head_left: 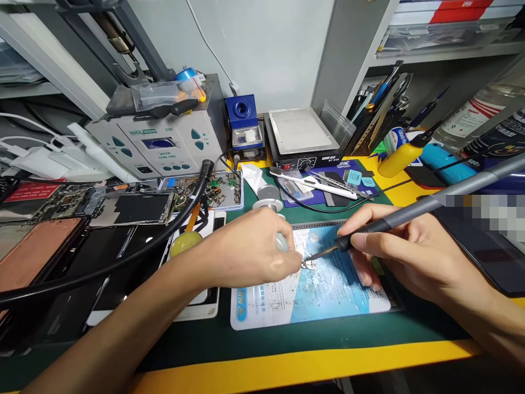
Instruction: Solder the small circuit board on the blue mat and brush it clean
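My right hand [394, 251] grips a soldering iron [369, 227] with a grey handle and black grip. Its metal tip meets or nearly meets a small shiny metallic part [308, 264] on a blue and white printed mat [336, 306]. From the left, my left hand [254, 246] comes in with thumb and fingers pinched together right at that part. What the pinch holds is hidden. A pale greenish round thing [281, 242] shows through the curl of those fingers. Just behind the hand stands a solder spool [267, 203], partly covered.
A grey rework station [158, 145] with a black hose [164, 235] stands back left, beside phone parts [135, 210]. At the back are a blue iron stand [245, 128] and a hot plate [301, 131]. A toothbrush [314, 183], yellow bottle [400, 161] and black phone [484, 246] lie right.
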Motion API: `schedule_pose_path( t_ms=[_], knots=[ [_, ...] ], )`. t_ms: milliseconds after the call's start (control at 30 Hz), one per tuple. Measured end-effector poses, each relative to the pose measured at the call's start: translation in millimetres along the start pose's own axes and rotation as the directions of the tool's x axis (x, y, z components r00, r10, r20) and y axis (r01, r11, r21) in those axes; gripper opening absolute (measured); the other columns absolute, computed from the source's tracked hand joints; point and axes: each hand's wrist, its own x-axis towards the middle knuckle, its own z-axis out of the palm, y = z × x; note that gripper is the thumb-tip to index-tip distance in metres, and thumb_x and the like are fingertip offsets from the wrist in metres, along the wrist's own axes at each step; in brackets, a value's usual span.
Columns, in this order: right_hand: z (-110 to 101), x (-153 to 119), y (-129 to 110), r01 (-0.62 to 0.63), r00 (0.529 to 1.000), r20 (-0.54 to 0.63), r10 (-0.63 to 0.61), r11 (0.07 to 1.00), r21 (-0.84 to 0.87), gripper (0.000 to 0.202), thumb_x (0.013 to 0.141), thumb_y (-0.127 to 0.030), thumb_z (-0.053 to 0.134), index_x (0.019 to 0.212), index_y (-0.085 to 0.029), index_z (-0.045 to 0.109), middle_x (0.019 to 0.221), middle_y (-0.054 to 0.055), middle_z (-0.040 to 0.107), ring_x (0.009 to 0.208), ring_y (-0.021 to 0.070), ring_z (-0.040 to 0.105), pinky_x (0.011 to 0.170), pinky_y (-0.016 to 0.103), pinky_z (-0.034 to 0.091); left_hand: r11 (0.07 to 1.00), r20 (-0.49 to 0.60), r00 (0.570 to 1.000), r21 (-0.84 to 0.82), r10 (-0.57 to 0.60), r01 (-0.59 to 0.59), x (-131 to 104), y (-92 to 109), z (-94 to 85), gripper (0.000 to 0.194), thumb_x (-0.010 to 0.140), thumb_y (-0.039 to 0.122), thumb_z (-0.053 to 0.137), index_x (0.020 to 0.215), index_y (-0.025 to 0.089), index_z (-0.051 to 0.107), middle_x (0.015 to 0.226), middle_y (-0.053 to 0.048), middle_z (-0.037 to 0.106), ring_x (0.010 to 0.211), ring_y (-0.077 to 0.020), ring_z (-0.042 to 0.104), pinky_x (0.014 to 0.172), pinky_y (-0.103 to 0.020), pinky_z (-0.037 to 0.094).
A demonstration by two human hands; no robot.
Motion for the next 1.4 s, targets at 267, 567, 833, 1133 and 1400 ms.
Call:
schedule_pose_path(
  t_ms=[267, 567, 833, 1133, 1400],
  knots=[
    [2, -4, 3, 0.055, 0.998, -0.032, -0.056, 0.998, -0.02, 0.008, 0.08, -0.027, 0.075, 0.081, -0.02, 0.072, 0.048, 0.0, 0.064, 0.039, 0.014, 0.058, 0.038, 0.021, 0.047, 1.0, -0.017, 1.0, 0.025, 0.005, -0.005, 0, 1, 0.0, 0.019, 0.078, 0.033, 0.058, 0.066, 0.021, 0.065, 0.061, 0.003, 0.056, 0.056, -0.0115, 0.047, 0.047, -0.027, 0.031],
    [12, -9, -1, 0.048, 0.983, -0.167, -0.079, 0.982, -0.182, 0.002, 0.071, -0.022, 0.072, 0.072, -0.021, 0.072, 0.049, 0.0, 0.063, 0.039, 0.0152, 0.057, 0.038, 0.023, 0.045, 1.0, -0.04, 0.999, 0.007, 0.026, -0.026, 0, 3, 1.7, 0.014, 0.074, 0.027, 0.058, 0.068, 0.018, 0.068, 0.067, -0.002, 0.06, 0.061, -0.0135, 0.052, 0.051, -0.028, 0.028],
    [21, -12, -6, 0.116, 0.956, -0.219, -0.194, 0.938, -0.327, 0.006, 0.067, -0.019, 0.069, 0.064, -0.023, 0.072, 0.057, -0.002, 0.063, 0.041, 0.0122, 0.054, 0.039, 0.023, 0.038, 1.0, -0.044, 0.999, -0.014, -0.018, 0.018, -1, 5, 2.8, 0.012, 0.071, 0.029, 0.061, 0.066, 0.018, 0.065, 0.065, -0.003, 0.057, 0.057, -0.0133, 0.046, 0.05, -0.031, 0.021],
    [8, -8, 3, 0.282, 0.943, -0.076, -0.324, 0.899, -0.334, 0.017, 0.071, -0.008, 0.067, 0.071, -0.024, 0.073, 0.066, -0.001, 0.065, 0.048, 0.0129, 0.058, 0.041, 0.022, 0.043, 1.0, -0.066, 0.998, 0.008, -0.016, 0.017, -1, 4, 4.3, 0.013, 0.072, 0.028, 0.061, 0.066, 0.018, 0.065, 0.063, -0.001, 0.056, 0.056, -0.0121, 0.046, 0.048, -0.031, 0.021],
    [7, -7, 3, 0.363, 0.923, 0.01, -0.385, 0.861, -0.356, 0.023, 0.072, -0.004, 0.064, 0.073, -0.025, 0.072, 0.067, 0.0, 0.068, 0.061, 0.0168, 0.061, 0.051, 0.026, 0.046, 1.0, -0.065, 0.998, 0.024, -0.005, 0.006, -3, 2, 5.7, 0.015, 0.075, 0.029, 0.058, 0.068, 0.019, 0.067, 0.065, -0.001, 0.059, 0.055, -0.0118, 0.046, 0.047, -0.03, 0.021]
  ],
)
